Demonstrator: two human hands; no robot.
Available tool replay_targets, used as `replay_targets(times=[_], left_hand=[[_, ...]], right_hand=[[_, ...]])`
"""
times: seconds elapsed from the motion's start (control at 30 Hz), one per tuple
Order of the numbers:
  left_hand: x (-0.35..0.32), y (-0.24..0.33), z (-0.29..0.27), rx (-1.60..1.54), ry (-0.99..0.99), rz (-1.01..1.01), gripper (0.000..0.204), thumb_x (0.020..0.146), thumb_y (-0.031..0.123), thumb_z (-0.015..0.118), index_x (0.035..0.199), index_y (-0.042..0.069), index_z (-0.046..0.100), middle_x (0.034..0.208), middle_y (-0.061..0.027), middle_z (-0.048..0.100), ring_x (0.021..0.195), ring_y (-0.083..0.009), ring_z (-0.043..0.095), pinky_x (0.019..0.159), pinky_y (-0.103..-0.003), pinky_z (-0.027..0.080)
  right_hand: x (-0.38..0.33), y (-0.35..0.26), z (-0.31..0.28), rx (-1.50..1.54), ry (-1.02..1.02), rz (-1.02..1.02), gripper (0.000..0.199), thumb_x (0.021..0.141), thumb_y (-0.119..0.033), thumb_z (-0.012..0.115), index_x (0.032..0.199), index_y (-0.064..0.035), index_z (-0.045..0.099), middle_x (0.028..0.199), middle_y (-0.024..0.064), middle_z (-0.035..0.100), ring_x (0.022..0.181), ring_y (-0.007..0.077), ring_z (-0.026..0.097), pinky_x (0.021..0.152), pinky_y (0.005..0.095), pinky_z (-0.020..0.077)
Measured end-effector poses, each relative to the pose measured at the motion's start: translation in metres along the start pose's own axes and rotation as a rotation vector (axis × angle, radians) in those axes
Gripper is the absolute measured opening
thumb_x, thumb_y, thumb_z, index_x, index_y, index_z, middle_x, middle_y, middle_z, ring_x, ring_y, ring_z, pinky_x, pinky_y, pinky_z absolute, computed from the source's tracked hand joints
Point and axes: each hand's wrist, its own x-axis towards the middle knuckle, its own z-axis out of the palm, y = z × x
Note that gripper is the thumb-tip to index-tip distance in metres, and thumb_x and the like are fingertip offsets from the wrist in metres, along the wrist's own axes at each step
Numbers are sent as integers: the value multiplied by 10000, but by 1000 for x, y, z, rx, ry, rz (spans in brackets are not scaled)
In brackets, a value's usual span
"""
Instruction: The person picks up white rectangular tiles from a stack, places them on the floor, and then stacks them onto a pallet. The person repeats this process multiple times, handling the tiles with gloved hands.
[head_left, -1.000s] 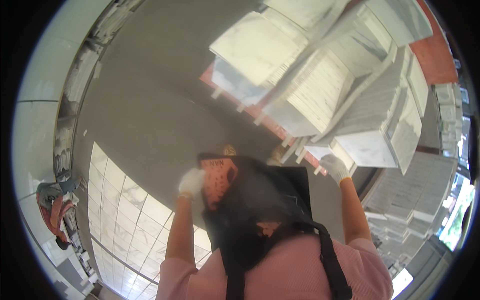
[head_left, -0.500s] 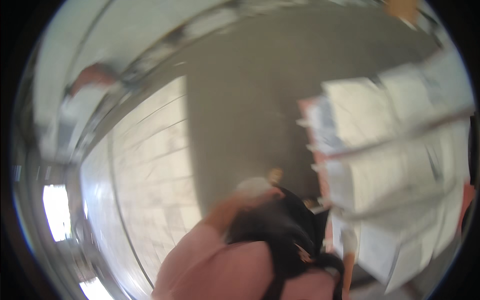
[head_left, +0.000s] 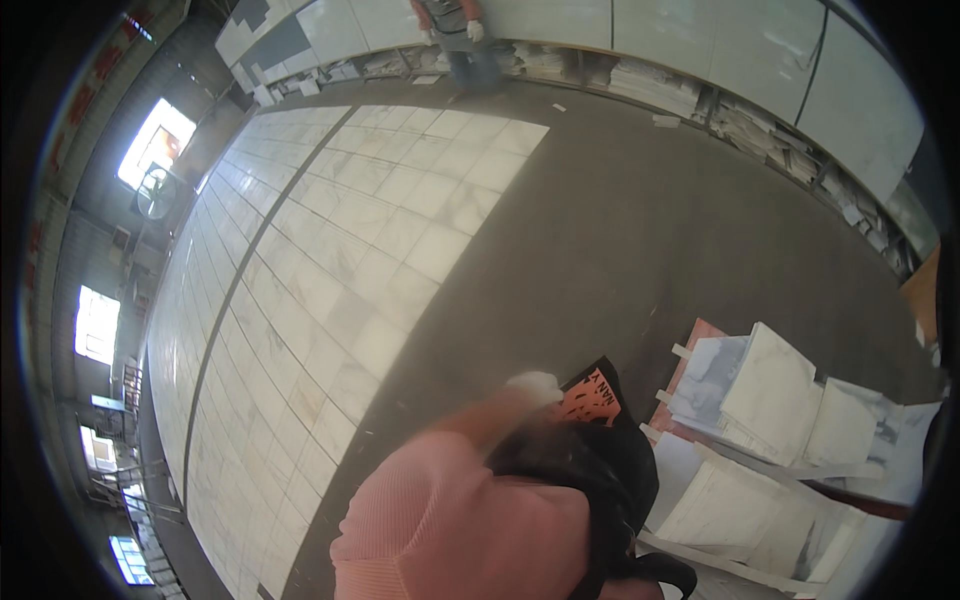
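Marble tiles [head_left: 420,205] lie gridded on the floor [head_left: 620,220], stacked tiles [head_left: 768,392] stand unlaid along the left edge of the red pallet [head_left: 706,328]; whether the blurred left hand [head_left: 536,385] grips cannot be told, right hand unseen.

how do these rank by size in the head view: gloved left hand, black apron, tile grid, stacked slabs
1. Tile grid
2. Stacked slabs
3. Black apron
4. Gloved left hand
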Motion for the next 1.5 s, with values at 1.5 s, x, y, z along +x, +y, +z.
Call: replay_targets(times=[1.5], left_hand=[[154,-56,-139,357,-106,320,270,883,155,631,1134,102,713,1233,-149,665,1179,-356,637,990,-458,533]], right_hand=[[-111,23,90,327,90,313,214,1015,-273,568,974,-73,632,751,62,615,633,209,620,563,350,509]])
